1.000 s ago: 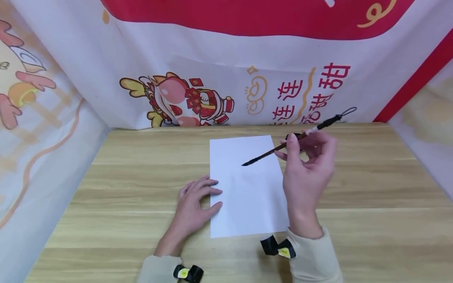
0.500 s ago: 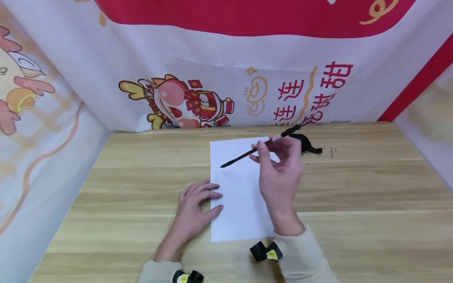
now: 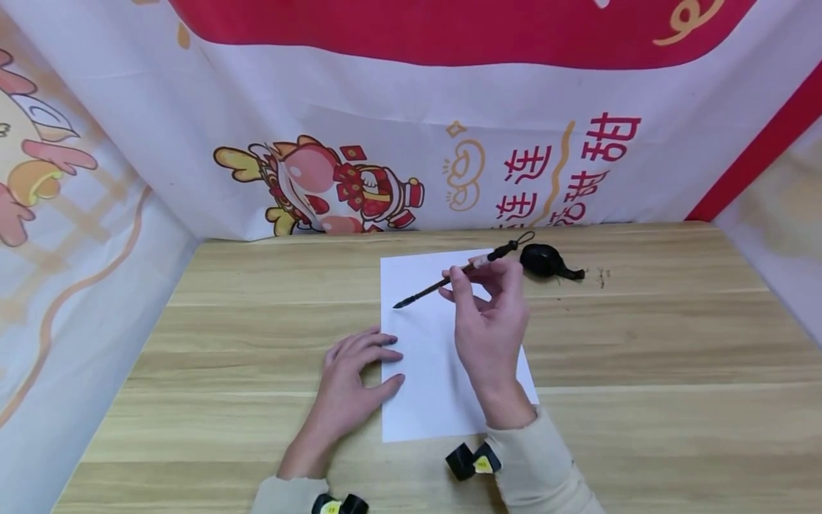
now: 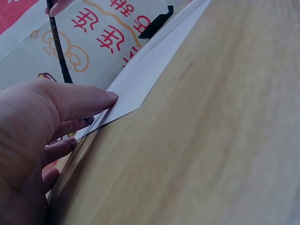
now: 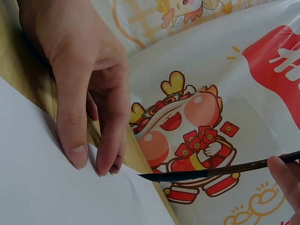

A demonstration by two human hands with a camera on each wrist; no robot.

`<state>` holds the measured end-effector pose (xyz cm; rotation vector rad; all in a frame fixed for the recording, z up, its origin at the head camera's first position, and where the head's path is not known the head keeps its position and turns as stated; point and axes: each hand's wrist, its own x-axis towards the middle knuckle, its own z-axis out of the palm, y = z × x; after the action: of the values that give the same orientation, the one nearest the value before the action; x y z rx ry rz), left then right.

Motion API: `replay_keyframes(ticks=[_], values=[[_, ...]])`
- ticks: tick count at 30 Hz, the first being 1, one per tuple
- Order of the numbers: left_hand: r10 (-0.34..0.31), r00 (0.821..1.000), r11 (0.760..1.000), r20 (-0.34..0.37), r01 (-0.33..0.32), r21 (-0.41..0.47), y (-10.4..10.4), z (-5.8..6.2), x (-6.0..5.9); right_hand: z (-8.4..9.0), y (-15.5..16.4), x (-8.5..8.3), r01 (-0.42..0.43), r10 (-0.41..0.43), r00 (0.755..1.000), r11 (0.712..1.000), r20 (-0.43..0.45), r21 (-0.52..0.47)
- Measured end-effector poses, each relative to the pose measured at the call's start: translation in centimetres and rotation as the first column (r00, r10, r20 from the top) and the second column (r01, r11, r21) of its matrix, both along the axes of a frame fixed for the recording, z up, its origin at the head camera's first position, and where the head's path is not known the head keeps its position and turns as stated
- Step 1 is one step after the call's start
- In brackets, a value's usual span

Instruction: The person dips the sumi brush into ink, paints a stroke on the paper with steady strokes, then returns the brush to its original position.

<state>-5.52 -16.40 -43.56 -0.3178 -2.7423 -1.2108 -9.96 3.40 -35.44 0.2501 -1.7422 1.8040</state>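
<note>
Leftmost, a printed cloth (image 3: 83, 214) is seen beside the wooden table (image 3: 212, 343). Next, the left edge of the white paper (image 3: 424, 392) is touched by the left hand (image 3: 353, 378), its fingers loosely spread. Above the paper, a brush (image 3: 424, 292) is pinched, slanted, by the right hand (image 3: 493, 328), held apart from the left; whether its tip meets the sheet cannot be told. Farther right, a black object (image 3: 542, 261) is seen lying near some dark specks (image 3: 602, 277).

A draped booth: printed cloth (image 3: 385, 93) (bright cartoon figures (image 3: 311, 171) on it) lines the far, left and right edges of a wood-grain desk (image 3: 655, 428).
</note>
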Motion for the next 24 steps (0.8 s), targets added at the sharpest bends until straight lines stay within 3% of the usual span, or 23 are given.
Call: replay_keyframes(ticks=[24], values=[[0.006, 1.000, 1.000, 0.007, -0.006, 0.001, 0.02, -0.02, -0.01, 0.09, -0.17, 0.26, -0.019, 0.019, 0.999, 1.000, 0.033, 0.020]])
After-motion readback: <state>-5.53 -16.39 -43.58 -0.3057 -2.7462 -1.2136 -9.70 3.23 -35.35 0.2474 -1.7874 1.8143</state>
